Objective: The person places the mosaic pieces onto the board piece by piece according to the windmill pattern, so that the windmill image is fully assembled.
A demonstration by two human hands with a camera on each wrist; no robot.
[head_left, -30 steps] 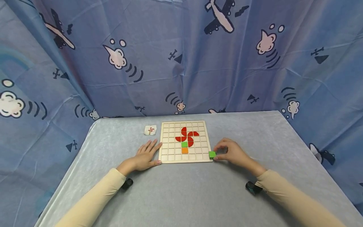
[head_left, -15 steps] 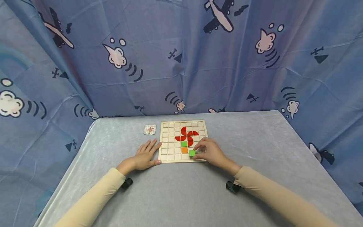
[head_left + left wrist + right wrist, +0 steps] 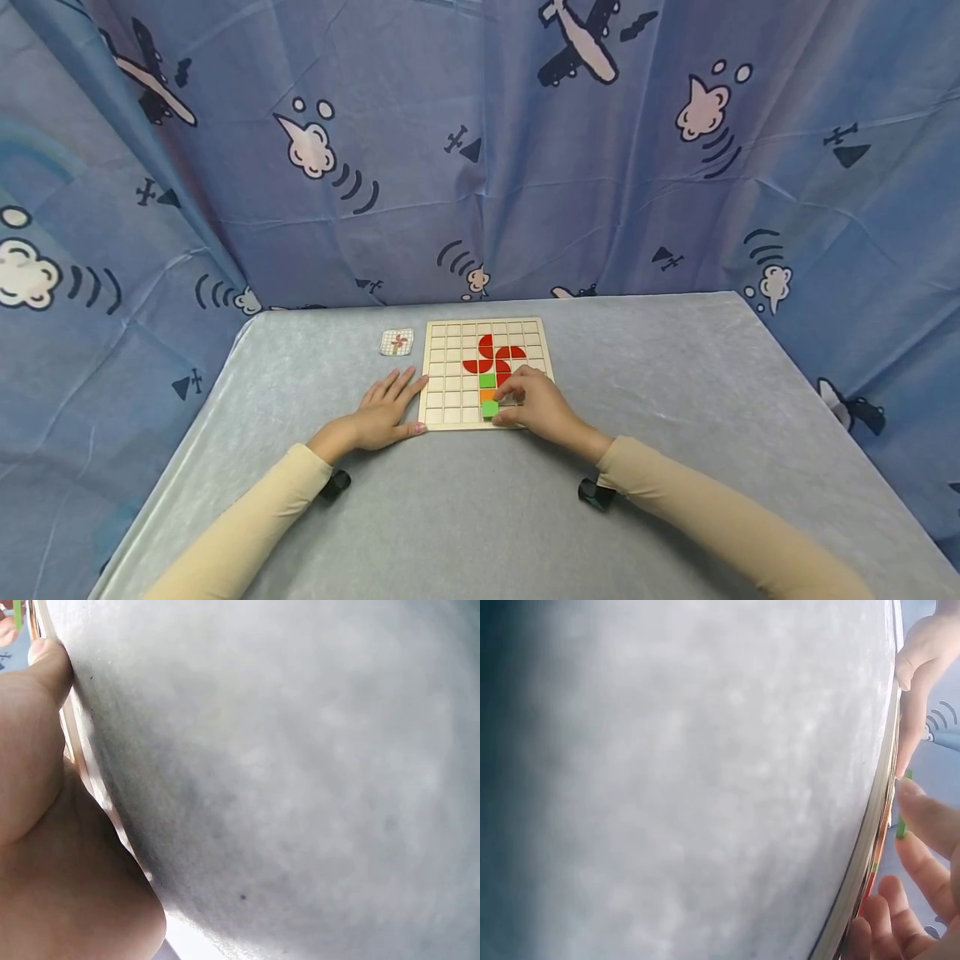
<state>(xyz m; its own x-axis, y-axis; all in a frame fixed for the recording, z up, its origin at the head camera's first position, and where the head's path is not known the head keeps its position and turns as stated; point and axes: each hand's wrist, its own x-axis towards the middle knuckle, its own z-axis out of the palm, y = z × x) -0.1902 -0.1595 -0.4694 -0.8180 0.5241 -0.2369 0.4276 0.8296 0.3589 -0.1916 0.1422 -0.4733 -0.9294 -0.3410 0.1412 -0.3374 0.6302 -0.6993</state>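
A wooden grid board [image 3: 450, 407] lies on the table. Red curved pieces [image 3: 486, 343] form a pinwheel on it, and below them a green square tile [image 3: 487, 381] and an orange square tile [image 3: 487, 394] sit in one column. My right hand [image 3: 546, 407] pinches another green square tile [image 3: 490, 409] between thumb and fingertip, just below the orange one. In the right wrist view that green tile [image 3: 901, 825] appears edge-on, close over the board. My left hand [image 3: 378, 419] rests flat with spread fingers, its thumb and index fingertip at the board's left edge.
A small card [image 3: 397, 342] printed with a grid and a red pinwheel lies left of the board. Grey cloth covers the table [image 3: 450, 517]. Behind it hangs a blue curtain [image 3: 405, 167] with planes and clouds. Black wrist cameras [image 3: 596, 494] sit under the wrists.
My right hand has carried the green tile leftward from the board's right edge to just below the orange tile. The left hand has stayed in place.
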